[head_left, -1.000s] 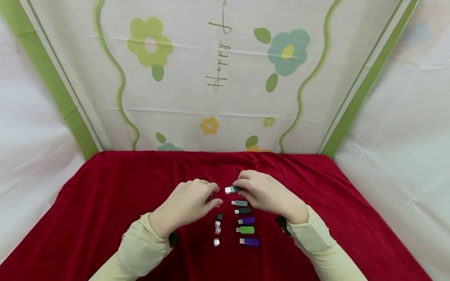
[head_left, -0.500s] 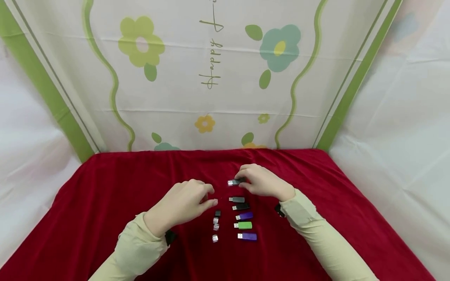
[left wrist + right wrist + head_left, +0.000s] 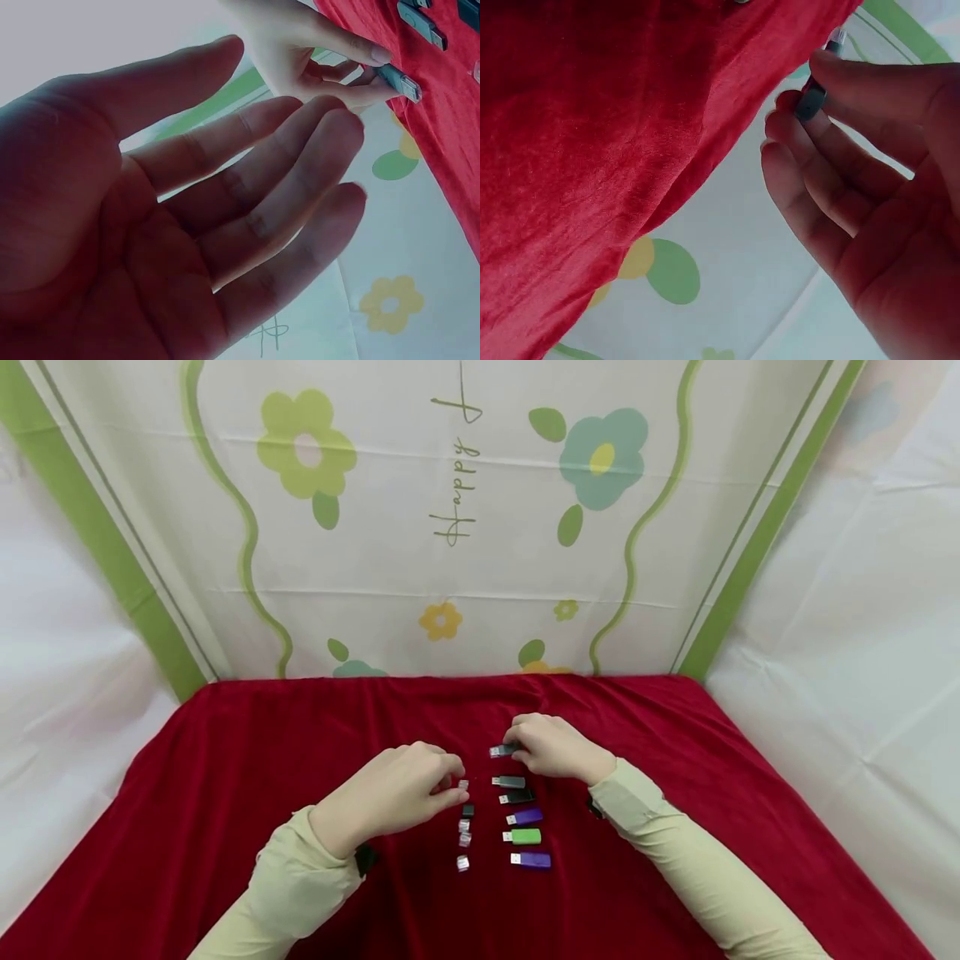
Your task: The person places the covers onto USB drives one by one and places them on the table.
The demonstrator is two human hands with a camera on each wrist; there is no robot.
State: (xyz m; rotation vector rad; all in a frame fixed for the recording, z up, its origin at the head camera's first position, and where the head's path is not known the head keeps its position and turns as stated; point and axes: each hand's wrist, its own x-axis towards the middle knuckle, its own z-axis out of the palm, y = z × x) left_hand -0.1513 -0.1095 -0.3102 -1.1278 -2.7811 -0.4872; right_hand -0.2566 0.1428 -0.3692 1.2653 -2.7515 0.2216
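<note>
My right hand pinches a dark grey USB stick between thumb and fingertips, at the far end of the row of sticks. A clear cap covers its plug, which points left in the head view. My left hand hovers to the left with relaxed, slightly bent fingers, and the left wrist view shows nothing in its palm. Close by its fingertips lies a small clear cap, overlapped by them in the head view. Nearer me in that column are a black cap and several clear caps.
Right of the caps, uncapped USB sticks lie in a column: grey, black, purple, green and another purple stick. A red cloth covers the table. A flower-printed curtain hangs behind.
My right hand has drawn back away from my left hand, toward the far end, carrying the capped USB stick. The left hand has barely moved; the clear cap by its fingertips shows more now.
</note>
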